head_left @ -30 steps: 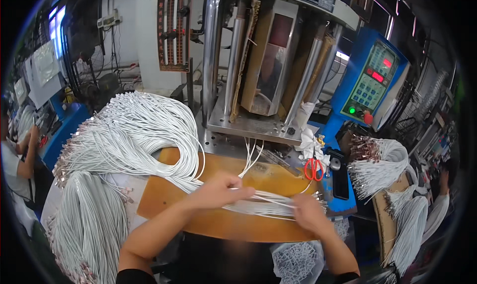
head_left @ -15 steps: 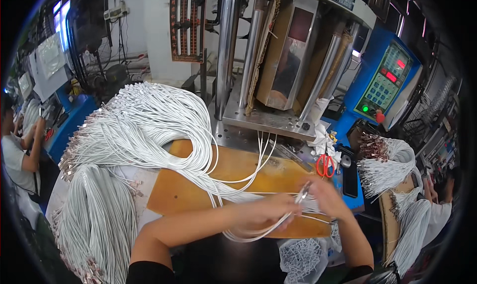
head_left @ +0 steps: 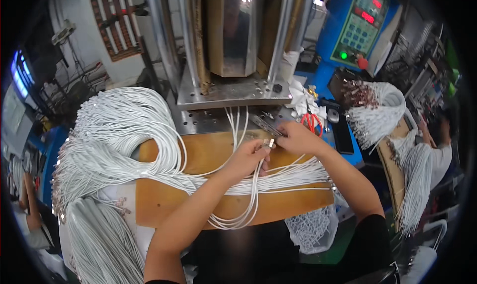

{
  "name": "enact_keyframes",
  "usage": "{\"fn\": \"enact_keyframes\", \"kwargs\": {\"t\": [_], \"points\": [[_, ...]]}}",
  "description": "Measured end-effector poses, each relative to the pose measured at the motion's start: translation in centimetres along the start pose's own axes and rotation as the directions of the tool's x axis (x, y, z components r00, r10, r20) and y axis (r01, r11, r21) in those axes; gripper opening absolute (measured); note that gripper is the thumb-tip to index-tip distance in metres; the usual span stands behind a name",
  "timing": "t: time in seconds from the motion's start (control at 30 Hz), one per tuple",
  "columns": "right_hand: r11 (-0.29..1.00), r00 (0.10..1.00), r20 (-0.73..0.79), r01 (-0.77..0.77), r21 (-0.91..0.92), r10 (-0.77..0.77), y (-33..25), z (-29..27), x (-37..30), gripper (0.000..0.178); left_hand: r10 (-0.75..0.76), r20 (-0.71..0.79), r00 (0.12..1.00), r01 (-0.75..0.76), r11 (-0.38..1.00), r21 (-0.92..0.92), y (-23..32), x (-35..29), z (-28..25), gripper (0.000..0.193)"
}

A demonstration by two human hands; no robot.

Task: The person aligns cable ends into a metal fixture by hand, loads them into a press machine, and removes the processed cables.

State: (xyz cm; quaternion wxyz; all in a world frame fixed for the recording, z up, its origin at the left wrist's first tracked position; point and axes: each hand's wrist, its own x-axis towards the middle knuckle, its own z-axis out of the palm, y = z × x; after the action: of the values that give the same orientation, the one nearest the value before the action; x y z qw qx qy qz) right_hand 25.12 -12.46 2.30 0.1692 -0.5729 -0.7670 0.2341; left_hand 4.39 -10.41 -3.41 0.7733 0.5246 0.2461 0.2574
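Note:
My left hand (head_left: 251,159) is closed on a few white cables, pinching them close to their silver plug ends (head_left: 269,143). Their loose lengths loop down below my wrist. Just right of it, my right hand (head_left: 297,138) has its fingers curled at the near end of a slim metal hand tool (head_left: 267,127), whose exact kind I cannot make out. That tool lies by the press base. Under my hands a thick bundle of white cables (head_left: 293,177) runs across an amber board (head_left: 174,207).
A steel press (head_left: 233,94) stands ahead, with several cables under its plate. Coiled white cables (head_left: 124,115) heap at left. Red scissors (head_left: 312,124), a black phone (head_left: 343,137) and a blue control box (head_left: 343,30) are at right. A clear bag (head_left: 313,229) of small white parts sits below.
The view has shifted, placing the press further left and up. My right hand has moved from the plug ends to the metal tool. My left hand still holds the cables.

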Motion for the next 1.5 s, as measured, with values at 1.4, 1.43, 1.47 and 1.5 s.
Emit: {"fn": "enact_keyframes", "kwargs": {"t": [1.4,1.43,1.47,1.5], "points": [[0.708,0.961,-0.226,0.046,0.705,0.162,0.4,5.0,-3.2,0.019,0.016,-0.162,0.987,-0.02,0.999,-0.025,0.0,-0.5,1.8,0.025],[0.671,0.954,-0.195,-0.009,0.741,0.228,0.7,4.9,-3.3,0.018,0.016,-0.159,0.987,-0.02,0.999,-0.025,0.0,-0.6,1.8,0.025],[0.63,0.943,-0.161,-0.063,0.774,0.291,0.9,4.8,-3.5,0.017,0.036,-0.184,0.982,-0.035,0.999,0.007,0.1,-0.9,1.8,0.024],[0.63,0.942,-0.162,-0.063,0.774,0.294,0.9,4.7,-3.5,0.017,0.056,-0.207,0.977,-0.049,0.998,0.039,0.2,-1.2,1.7,0.023]]}}
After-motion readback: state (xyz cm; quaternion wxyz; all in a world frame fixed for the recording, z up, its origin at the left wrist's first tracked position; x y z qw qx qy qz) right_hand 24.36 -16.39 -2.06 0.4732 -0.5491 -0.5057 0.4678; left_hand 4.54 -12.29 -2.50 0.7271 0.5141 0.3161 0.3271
